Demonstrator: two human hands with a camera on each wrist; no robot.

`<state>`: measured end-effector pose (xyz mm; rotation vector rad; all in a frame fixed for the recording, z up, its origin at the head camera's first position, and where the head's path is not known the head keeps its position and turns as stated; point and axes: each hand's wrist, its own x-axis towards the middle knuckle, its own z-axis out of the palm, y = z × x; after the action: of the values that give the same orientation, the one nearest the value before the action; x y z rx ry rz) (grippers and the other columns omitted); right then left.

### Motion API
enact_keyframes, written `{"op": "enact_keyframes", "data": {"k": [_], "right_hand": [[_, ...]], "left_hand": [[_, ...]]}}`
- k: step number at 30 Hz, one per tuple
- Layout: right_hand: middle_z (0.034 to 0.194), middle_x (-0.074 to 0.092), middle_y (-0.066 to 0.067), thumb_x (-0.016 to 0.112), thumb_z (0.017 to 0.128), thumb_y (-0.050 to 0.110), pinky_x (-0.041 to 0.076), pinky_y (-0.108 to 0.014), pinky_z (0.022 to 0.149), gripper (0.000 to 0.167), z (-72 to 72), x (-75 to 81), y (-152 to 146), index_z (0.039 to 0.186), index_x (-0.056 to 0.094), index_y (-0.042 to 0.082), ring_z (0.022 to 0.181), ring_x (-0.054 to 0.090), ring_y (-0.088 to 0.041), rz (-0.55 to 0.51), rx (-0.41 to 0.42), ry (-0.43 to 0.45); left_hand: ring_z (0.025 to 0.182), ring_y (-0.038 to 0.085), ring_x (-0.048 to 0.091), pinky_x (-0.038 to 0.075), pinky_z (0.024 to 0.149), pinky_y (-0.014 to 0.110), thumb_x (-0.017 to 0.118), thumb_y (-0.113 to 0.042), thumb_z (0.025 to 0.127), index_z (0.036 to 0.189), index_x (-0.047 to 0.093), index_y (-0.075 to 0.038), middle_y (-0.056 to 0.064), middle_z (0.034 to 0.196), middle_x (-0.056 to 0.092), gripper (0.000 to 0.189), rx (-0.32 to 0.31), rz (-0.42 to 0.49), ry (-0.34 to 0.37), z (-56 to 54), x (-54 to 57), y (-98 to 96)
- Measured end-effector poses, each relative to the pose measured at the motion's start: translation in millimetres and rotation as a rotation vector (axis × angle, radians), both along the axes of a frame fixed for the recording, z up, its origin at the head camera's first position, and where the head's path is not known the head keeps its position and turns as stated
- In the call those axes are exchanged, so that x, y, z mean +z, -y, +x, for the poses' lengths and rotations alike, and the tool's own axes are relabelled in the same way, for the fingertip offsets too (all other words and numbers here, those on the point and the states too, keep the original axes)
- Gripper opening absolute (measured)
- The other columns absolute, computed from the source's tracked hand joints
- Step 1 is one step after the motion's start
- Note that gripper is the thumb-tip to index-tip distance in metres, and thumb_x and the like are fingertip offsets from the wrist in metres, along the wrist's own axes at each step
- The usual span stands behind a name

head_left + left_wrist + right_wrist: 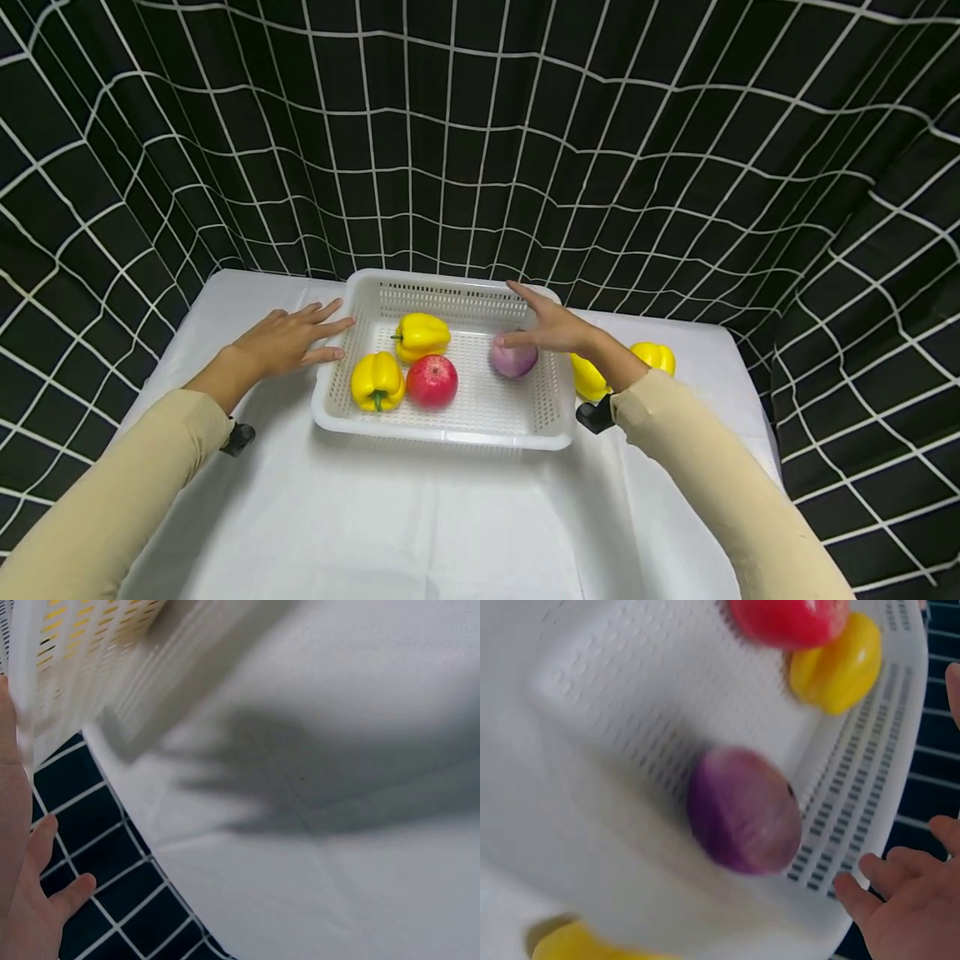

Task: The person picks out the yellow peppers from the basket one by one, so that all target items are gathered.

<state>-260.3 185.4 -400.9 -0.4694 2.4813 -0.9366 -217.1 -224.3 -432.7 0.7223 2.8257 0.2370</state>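
A white plastic basket [480, 421] with slotted walls stands on the table. Inside it lie a yellow bell pepper [422, 337], a second yellow bell pepper [377, 381], a round red fruit [432, 382] and a round purple onion [513, 360]. My left hand [288, 340] is at the basket's left rim, fingers spread and fairly straight; contact with the rim is hard to tell. Over the right rim reaches my right hand [555, 327], fingers apart, its thumb above the onion in the head view. The right wrist view shows the onion [744, 810] apart from the fingers [859, 896].
Two more yellow bell peppers lie on the table right of the basket, one [588, 379] beside its wall, the other [654, 357] behind my right forearm. White cloth [420, 517] covers the table. A black curtain with a white grid [480, 150] hangs around the back and sides.
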Motion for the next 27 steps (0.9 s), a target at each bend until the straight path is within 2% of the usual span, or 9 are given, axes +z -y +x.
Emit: {"op": "enact_keyframes", "data": {"k": [1,5,8,11,21,27], "right_hand": [[0.165,0.016,-0.015,0.078,0.086,0.036,0.02,-0.058,0.118,0.103,-0.1,-0.9,5.8,0.161,0.011,0.016,0.145,0.032,-0.038,-0.007,0.014,0.0],[0.164,0.021,-0.016,0.08,0.084,0.036,0.023,-0.052,0.119,0.103,0.9,-3.3,27.7,0.161,0.015,0.014,0.143,0.036,-0.036,0.008,0.048,-0.011],[0.163,0.025,-0.016,0.08,0.084,0.037,0.022,-0.052,0.119,0.1,0.3,-5.5,41.2,0.16,0.018,0.014,0.148,0.025,-0.035,0.028,0.078,-0.033],[0.163,0.024,-0.015,0.079,0.085,0.037,0.022,-0.053,0.119,0.098,-1.6,-8.0,53.2,0.16,0.02,0.015,0.148,0.025,-0.036,0.024,0.095,-0.021],[0.163,0.025,-0.013,0.076,0.087,0.04,0.019,-0.054,0.119,0.093,-12.3,-28.0,84.1,0.16,0.023,0.018,0.149,0.023,-0.032,0.035,0.047,0.091],[0.162,0.027,-0.012,0.074,0.086,0.045,0.02,-0.055,0.119,0.09,-13.1,-34.3,102.8,0.159,0.026,0.02,0.148,0.025,-0.031,0.072,-0.007,0.115]], "left_hand": [[0.146,0.043,0.025,0.028,0.109,0.069,0.051,-0.054,0.1,0.156,0.035,-0.024,0.012,0.164,0.021,0.065,0.0,-0.003,0.002,-0.2,0.4,-0.6],[0.146,0.043,0.025,0.027,0.109,0.069,0.05,-0.054,0.1,0.156,0.035,-0.024,0.012,0.164,0.021,0.065,-0.005,-0.011,0.004,-0.5,1.0,-2.0],[0.146,0.043,0.026,0.027,0.109,0.07,0.05,-0.054,0.1,0.156,0.035,-0.024,0.012,0.164,0.021,0.065,-0.002,-0.014,0.0,-0.9,0.3,-1.4],[0.147,0.042,0.025,0.027,0.109,0.07,0.051,-0.053,0.1,0.156,0.034,-0.024,0.011,0.164,0.02,0.065,0.002,-0.017,0.002,-1.2,-0.3,-0.4],[0.146,0.043,0.025,0.027,0.109,0.07,0.051,-0.053,0.1,0.156,0.034,-0.024,0.012,0.164,0.02,0.065,0.003,-0.008,0.002,-2.4,-1.3,1.4],[0.147,0.043,0.025,0.027,0.109,0.07,0.05,-0.052,0.1,0.156,0.034,-0.024,0.012,0.165,0.019,0.065,0.004,-0.02,0.008,-3.1,-2.2,1.3]]}}
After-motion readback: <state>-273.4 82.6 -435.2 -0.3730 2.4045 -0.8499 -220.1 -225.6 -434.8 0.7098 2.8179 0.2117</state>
